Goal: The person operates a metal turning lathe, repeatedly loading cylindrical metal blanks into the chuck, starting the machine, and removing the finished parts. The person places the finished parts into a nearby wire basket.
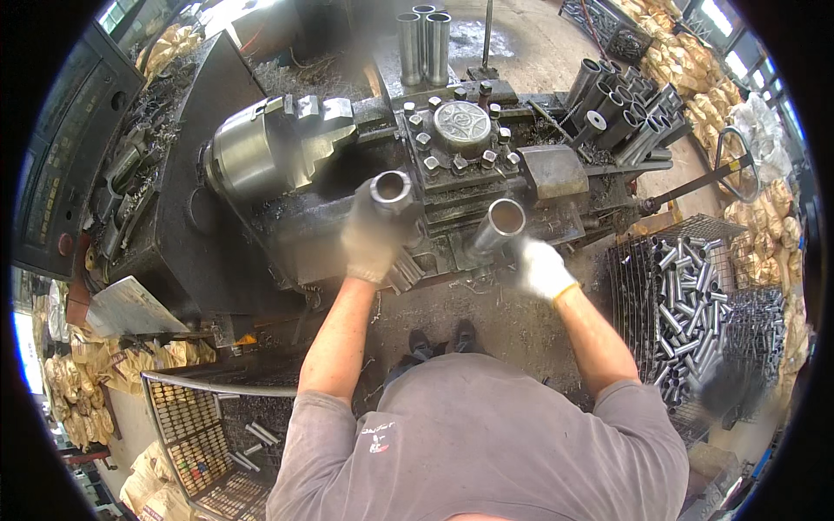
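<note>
Your left hand [369, 236] has its gloved fingers wrapped around a steel tube [391, 189], open end up, above the lathe carriage [452, 198] near its front-left corner; gripping the wall probably leaves the mouth clear. A second steel tube [499, 227] appears to stand on end at the carriage's front edge, likely so it stays within easy reach. Your right hand [540, 267] is just beside it, its fingers too blurred to tell wide from narrow, or touching from apart. The bolted tool post [462, 124] sits behind both tubes.
</note>
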{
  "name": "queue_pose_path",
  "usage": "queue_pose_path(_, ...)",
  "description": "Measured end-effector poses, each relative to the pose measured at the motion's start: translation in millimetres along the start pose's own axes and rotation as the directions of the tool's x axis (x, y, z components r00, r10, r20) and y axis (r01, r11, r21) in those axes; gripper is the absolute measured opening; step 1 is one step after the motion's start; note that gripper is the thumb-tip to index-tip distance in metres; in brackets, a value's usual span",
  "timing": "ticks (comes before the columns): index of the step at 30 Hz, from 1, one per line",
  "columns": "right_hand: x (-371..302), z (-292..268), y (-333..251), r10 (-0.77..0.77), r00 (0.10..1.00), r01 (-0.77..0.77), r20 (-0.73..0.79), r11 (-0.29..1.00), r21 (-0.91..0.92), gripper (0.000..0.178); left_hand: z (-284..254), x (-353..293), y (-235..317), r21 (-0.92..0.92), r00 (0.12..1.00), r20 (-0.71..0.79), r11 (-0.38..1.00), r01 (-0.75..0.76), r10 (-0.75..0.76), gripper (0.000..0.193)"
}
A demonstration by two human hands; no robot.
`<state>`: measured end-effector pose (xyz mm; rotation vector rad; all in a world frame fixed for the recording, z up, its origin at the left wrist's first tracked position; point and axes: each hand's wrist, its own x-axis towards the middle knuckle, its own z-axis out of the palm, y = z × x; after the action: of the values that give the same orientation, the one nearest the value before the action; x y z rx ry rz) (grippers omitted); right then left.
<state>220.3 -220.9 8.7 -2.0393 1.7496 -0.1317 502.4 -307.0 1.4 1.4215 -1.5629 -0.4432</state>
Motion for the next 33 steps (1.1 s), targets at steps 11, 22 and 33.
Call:
queue_pose_path(11,67.5,109.8,-120.3,-0.256,0.951,0.219,-0.173,0.954,-0.207,0.031,-89.9,-35.0,-120.3,-0.915,0.898,0.393,-0.180,0.361,-0.199,0.077)
queue_pose_path(22,56.0,33.0,-162.3,-0.056,0.998,0.066,-0.037,0.785,0.616,0.060,-71.3,-61.1,-147.7,-0.953,0.919,0.290,0.009,0.303,-0.266,0.077)
queue_pose_path(33,33.7,-64.0,-216.6,-0.056,0.997,0.013,0.045,0.758,0.652,0.084,-108.5,-11.6,58.2,-0.926,0.943,0.333,0.192,0.326,0.002,0.083)
